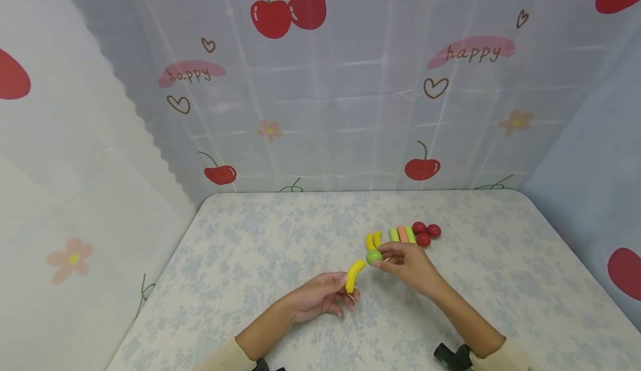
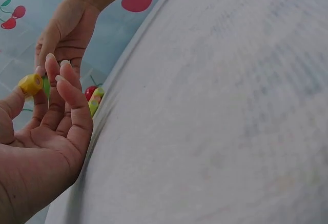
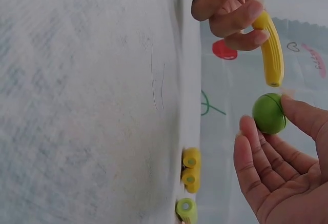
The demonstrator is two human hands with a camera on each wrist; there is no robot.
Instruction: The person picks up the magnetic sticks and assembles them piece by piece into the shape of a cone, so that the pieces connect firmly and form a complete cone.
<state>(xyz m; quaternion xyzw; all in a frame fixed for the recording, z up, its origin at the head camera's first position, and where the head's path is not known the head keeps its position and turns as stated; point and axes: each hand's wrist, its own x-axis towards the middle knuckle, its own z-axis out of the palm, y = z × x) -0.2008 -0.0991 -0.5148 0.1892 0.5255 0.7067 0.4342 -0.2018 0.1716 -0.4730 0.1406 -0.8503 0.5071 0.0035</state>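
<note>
My left hand (image 1: 320, 297) pinches a yellow toy banana (image 1: 354, 276) between thumb and finger, its other fingers loosely bent. Just to the right, my right hand (image 1: 409, 265) holds a small green ball (image 1: 373, 257) by thumb and fingertips. A dark groove runs round this ball (image 3: 268, 114) in the right wrist view. There the banana (image 3: 273, 55) points its lower end at the ball, with a narrow gap between them. From the left wrist, the banana (image 2: 31, 84) shows end-on and my fingers mostly hide the ball.
Behind my right hand, two more toy bananas (image 1: 370, 242) lie side by side on the patterned tabletop (image 1: 240, 254). To their right come green and orange sticks (image 1: 403, 233), then three dark red balls (image 1: 423, 240). A cherry-print curtain (image 1: 340, 109) hangs behind the table.
</note>
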